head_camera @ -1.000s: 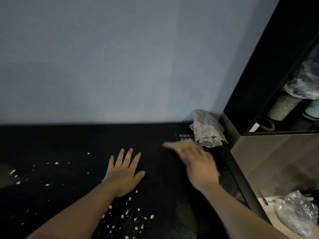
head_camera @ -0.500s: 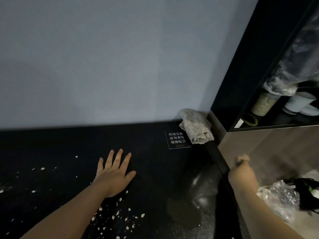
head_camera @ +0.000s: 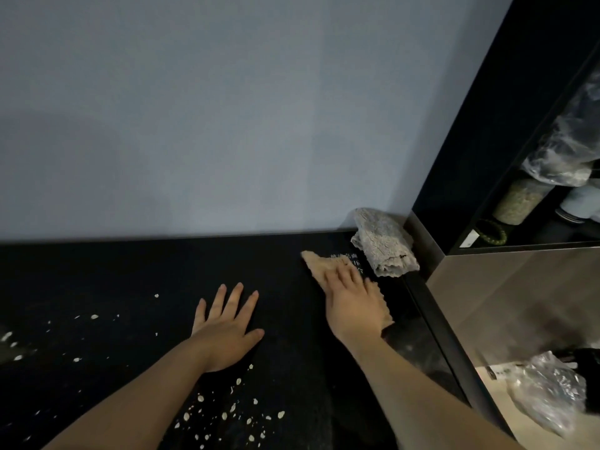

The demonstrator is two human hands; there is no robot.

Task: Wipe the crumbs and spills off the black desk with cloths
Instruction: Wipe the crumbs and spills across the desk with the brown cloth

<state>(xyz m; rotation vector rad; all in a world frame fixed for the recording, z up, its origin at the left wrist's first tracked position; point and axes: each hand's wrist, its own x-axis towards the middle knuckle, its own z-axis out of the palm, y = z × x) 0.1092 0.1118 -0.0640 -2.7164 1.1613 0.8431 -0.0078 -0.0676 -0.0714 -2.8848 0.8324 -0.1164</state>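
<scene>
Tan cloth [head_camera: 315, 262] lies flat on the black counter [head_camera: 130, 271] toward the far right, pressed under your right hand [head_camera: 352, 303], grip apart, fingers straight. Your left hand [head_camera: 225, 332] rests flat, grip apart, fingers spread. Pale crumbs [head_camera: 227, 414] scatter around your left forearm.

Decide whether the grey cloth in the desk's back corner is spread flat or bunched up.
Bunched up. The grey cloth sits in a folded heap, its layered edges showing, leaning against the wall.
</scene>
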